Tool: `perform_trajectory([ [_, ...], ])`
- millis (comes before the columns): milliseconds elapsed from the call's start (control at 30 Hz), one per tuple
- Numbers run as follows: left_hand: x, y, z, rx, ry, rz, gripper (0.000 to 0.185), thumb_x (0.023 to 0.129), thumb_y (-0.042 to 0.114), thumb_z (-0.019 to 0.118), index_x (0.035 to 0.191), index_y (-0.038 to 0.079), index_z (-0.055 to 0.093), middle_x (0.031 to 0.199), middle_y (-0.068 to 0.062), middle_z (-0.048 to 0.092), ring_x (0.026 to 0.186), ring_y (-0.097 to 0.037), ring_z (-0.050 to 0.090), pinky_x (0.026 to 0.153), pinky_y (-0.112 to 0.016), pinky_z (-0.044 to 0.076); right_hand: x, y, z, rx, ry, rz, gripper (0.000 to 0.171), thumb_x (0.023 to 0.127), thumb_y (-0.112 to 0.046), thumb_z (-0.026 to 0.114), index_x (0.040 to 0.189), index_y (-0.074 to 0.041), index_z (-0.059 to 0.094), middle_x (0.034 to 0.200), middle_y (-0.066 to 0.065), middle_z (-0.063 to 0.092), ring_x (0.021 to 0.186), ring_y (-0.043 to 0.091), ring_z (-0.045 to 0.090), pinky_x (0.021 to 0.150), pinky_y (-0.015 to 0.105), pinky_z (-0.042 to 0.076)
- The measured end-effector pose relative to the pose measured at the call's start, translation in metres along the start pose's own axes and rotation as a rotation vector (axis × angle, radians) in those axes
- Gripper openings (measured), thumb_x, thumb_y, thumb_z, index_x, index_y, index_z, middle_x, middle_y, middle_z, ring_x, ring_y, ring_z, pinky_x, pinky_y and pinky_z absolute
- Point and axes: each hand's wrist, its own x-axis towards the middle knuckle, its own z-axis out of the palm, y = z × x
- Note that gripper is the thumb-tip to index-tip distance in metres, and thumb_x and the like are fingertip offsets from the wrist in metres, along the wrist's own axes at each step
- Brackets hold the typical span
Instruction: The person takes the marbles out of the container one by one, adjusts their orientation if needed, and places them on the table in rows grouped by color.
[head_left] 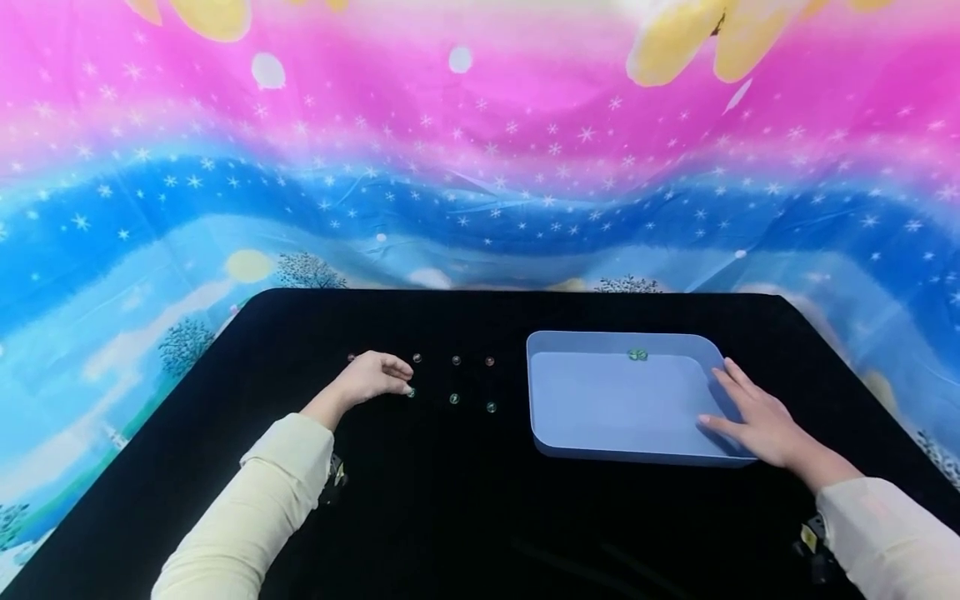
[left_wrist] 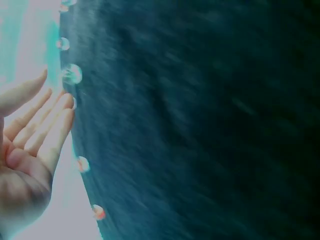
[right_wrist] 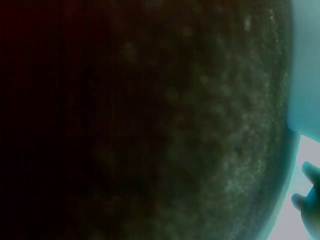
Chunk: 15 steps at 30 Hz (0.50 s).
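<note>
My left hand [head_left: 369, 377] reaches over small glass marbles at the left of the table. Its fingertips are at a green-tinted marble [head_left: 411, 392], partly covering it. In the left wrist view its fingers look nearly straight, the thumb apart, with a clear marble [left_wrist: 73, 74] just beyond them. My right hand [head_left: 761, 425] lies with spread fingers over the right rim of a shallow blue-grey box [head_left: 622, 456]. Inside the box, green marbles [head_left: 637, 355] sit together by the back wall. Only fingertips [right_wrist: 311, 172] of the right hand show in the right wrist view.
More marbles stand in two loose rows, among them a reddish marble [head_left: 490, 362] at the back and a greenish marble [head_left: 491, 407] in front. A black cloth [head_left: 450, 517] covers the table. Behind its far edge hangs a colourful printed curtain [head_left: 480, 183].
</note>
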Motion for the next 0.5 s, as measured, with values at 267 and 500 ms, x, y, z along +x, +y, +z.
perform_trajectory([
  [267,0.010,0.033,0.004,-0.087,-0.007,0.095,0.037,0.082,0.011,0.059,0.115,-0.004,0.052,0.111,-0.018,0.054,0.097,-0.023,0.054,0.079,-0.034,0.045,0.000,0.002,0.001,-0.012,0.010,0.006,0.082,0.084,-0.044,0.049,0.135,0.006,0.009,0.140,0.021,-0.011,0.122,0.046,0.001,0.084,0.066,0.011],
  [500,0.021,0.061,0.016,-0.149,-0.041,0.136,0.036,0.080,0.010,0.061,0.114,0.002,0.055,0.111,-0.016,0.055,0.096,-0.019,0.055,0.079,-0.030,0.045,0.001,0.000,0.001,-0.003,0.008,0.008,0.081,0.084,-0.043,0.049,0.135,0.006,0.010,0.140,0.020,-0.011,0.122,0.047,0.001,0.085,0.065,0.011],
])
